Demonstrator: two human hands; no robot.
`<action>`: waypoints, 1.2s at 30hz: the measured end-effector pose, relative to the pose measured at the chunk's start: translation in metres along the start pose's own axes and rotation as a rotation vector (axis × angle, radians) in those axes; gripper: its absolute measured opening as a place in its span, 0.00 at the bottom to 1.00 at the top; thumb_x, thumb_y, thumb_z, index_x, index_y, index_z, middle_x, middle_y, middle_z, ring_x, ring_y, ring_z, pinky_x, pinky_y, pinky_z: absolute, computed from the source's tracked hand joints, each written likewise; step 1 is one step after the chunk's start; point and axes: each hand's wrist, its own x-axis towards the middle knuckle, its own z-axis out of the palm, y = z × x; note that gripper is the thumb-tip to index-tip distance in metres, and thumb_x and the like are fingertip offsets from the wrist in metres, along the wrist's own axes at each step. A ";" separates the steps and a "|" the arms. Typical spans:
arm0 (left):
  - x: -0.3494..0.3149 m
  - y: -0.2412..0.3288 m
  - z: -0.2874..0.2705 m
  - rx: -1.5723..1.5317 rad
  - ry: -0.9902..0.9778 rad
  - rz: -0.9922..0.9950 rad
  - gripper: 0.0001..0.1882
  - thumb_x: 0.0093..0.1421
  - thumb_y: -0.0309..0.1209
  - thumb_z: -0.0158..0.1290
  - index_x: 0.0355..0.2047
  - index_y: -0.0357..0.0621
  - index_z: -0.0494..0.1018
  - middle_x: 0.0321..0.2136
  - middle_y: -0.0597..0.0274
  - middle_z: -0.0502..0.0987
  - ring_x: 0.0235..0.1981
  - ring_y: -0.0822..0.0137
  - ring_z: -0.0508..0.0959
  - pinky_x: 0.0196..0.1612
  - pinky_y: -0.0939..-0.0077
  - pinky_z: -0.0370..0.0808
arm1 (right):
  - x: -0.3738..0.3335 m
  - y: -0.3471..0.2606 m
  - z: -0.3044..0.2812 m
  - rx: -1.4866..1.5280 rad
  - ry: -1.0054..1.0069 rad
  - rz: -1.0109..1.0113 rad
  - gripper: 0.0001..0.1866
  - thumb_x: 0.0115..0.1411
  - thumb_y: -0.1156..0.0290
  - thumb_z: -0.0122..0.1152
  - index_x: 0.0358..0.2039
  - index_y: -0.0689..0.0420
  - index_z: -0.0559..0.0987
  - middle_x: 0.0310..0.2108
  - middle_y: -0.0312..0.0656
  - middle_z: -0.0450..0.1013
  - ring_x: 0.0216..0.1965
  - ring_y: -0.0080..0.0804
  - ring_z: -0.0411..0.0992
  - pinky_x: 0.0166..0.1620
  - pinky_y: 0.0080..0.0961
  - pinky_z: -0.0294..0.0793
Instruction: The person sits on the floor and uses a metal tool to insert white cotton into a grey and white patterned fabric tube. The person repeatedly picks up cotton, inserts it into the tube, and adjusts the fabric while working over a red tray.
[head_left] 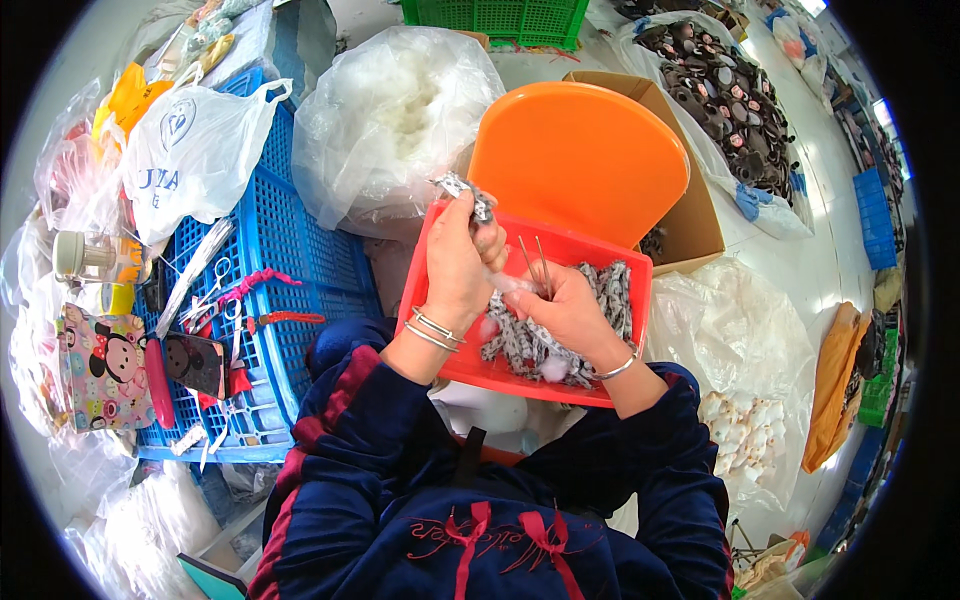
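Observation:
My left hand point(458, 255) is closed around a small black-and-white patterned fabric piece point(465, 190), whose top end sticks out above the fingers. Close beside it, my right hand point(572, 318) grips a thin metal tool point(536, 262); two slim prongs rise above the fist, and its other end is hidden. White stuffing fluff point(510, 284) lies between the two hands, at the right fingertips. Both hands are over a red plastic bin point(417, 290). Inside that bin are several more patterned fabric pieces point(612, 300) and tufts of white fluff.
A blue crate point(310, 240) at left carries scissors point(212, 285), a phone point(196, 363) and a patterned pouch point(105, 368). Beyond the bin are a bag of stuffing point(400, 110), an orange stool seat point(580, 160) and a cardboard box point(690, 215). Plastic bags point(745, 340) lie at right.

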 end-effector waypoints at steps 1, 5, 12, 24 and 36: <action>0.001 0.001 0.000 0.001 -0.018 0.017 0.14 0.70 0.41 0.41 0.32 0.47 0.68 0.12 0.74 0.57 0.12 0.79 0.54 0.16 0.79 0.50 | 0.001 0.005 -0.003 -0.036 0.014 -0.026 0.06 0.61 0.73 0.59 0.35 0.61 0.74 0.25 0.32 0.72 0.26 0.14 0.67 0.30 0.15 0.65; 0.002 -0.005 0.000 0.022 -0.018 0.001 0.14 0.70 0.39 0.40 0.33 0.45 0.68 0.17 0.69 0.65 0.17 0.75 0.62 0.21 0.78 0.60 | 0.004 0.004 -0.017 -0.144 0.158 -0.101 0.10 0.63 0.69 0.58 0.37 0.63 0.72 0.24 0.34 0.70 0.26 0.20 0.68 0.32 0.20 0.69; 0.012 -0.004 -0.009 0.013 -0.029 0.109 0.12 0.70 0.36 0.40 0.35 0.43 0.69 0.29 0.60 0.75 0.32 0.71 0.72 0.37 0.76 0.68 | -0.006 -0.020 -0.030 -0.566 0.226 -0.335 0.06 0.64 0.73 0.55 0.38 0.62 0.73 0.30 0.42 0.71 0.28 0.29 0.71 0.32 0.25 0.70; 0.010 -0.008 -0.007 0.009 -0.086 0.089 0.12 0.70 0.34 0.42 0.35 0.42 0.71 0.31 0.63 0.75 0.34 0.71 0.74 0.40 0.75 0.69 | -0.007 -0.015 -0.034 -0.706 0.267 -0.385 0.05 0.59 0.74 0.60 0.33 0.61 0.75 0.27 0.46 0.72 0.28 0.43 0.72 0.32 0.32 0.71; 0.004 -0.007 -0.003 0.295 -0.087 0.092 0.12 0.67 0.33 0.51 0.27 0.42 0.75 0.25 0.72 0.74 0.26 0.80 0.66 0.34 0.83 0.64 | -0.015 -0.028 -0.041 -0.495 0.300 -0.378 0.04 0.60 0.77 0.59 0.32 0.63 0.74 0.24 0.41 0.73 0.25 0.25 0.72 0.29 0.22 0.70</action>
